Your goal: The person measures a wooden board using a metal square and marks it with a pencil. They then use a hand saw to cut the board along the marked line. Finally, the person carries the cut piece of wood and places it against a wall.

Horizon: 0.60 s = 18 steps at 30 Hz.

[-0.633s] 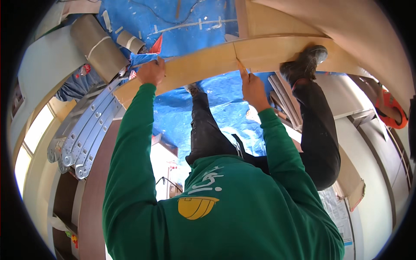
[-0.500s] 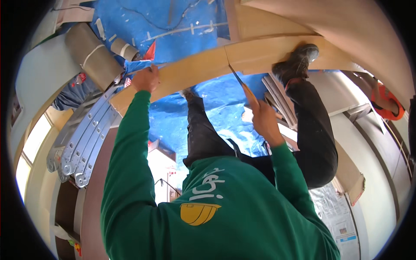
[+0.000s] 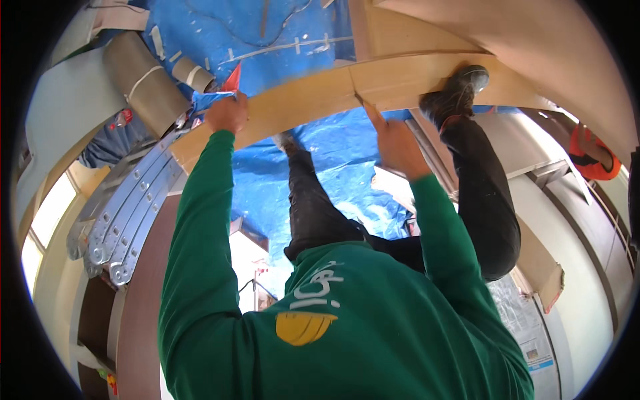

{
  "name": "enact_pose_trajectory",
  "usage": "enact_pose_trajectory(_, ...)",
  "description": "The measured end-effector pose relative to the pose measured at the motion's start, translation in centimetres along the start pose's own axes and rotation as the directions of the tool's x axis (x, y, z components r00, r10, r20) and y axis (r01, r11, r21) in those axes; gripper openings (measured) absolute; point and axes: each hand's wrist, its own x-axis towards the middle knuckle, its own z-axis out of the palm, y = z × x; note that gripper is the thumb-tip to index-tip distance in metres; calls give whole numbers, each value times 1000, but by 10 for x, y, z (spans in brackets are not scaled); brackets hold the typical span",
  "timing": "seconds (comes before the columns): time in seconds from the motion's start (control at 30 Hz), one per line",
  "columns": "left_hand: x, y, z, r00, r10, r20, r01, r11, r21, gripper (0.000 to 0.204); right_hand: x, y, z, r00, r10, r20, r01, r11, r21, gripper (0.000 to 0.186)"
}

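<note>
A long, light-brown wooden board (image 3: 293, 101) lies across in front of me, with a thin dark cut line running into it. My right hand (image 3: 402, 148) is closed round the light-coloured handle of a handsaw (image 3: 375, 116). The saw's dark blade, seen nearly edge-on, meets the board at the cut; most of it is hidden. Toward the board's left end, my left hand (image 3: 227, 115) is closed over its far edge, fingertips out of sight. My right boot (image 3: 457, 97) presses on the board, right of the cut.
Blue sheeting (image 3: 320, 153) covers the floor. At left lie a folded metal ladder (image 3: 130, 213) and brown rolls (image 3: 143, 87). A red pointed piece (image 3: 232, 78) is beside my left hand. At right, a person's orange-clad arm (image 3: 593, 155) shows beyond panels.
My right hand has pushed the saw forward and up along the cut, so less blade shows on my side. My left hand and boot stay nearly in place.
</note>
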Motion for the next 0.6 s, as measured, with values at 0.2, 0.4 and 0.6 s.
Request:
enact_pose_trajectory(0.2, -19, -5, 12, 996, -88, 4, 88, 996, -23, 66, -111, -29, -48, 986, 163, 31, -165, 938, 306, 49)
enact_pose_trajectory(0.4, -14, 6, 4, 999, -37, 14, 37, 998, -46, 67, 31, -7, 30, 917, 365, 161, -399, 848, 349, 40)
enact_pose_trajectory(0.6, -18, -5, 6, 989, -62, 132, 66, 997, -30, 66, -115, -3, -8, 990, -76, -122, 74, 997, -24, 55)
